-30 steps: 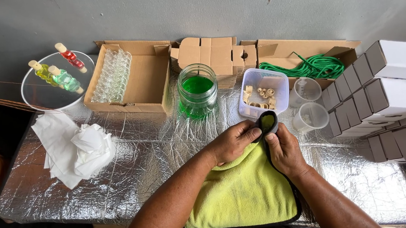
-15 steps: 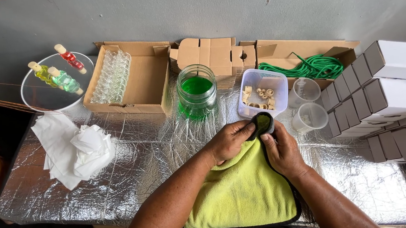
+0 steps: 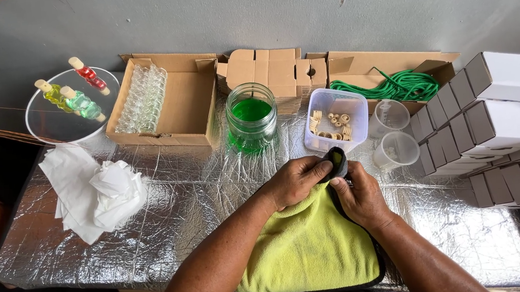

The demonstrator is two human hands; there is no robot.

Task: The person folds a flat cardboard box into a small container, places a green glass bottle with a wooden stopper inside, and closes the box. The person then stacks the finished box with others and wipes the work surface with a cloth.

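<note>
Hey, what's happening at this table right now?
A person sits at a foil-covered table, both hands pressed around a small object wrapped in the dark edge of a yellow-green cloth. The left hand and right hand meet just in front of a clear tub of small beige rings. A jar of green liquid stands beside the tub, and crumpled white tissue lies off to the left.
</note>
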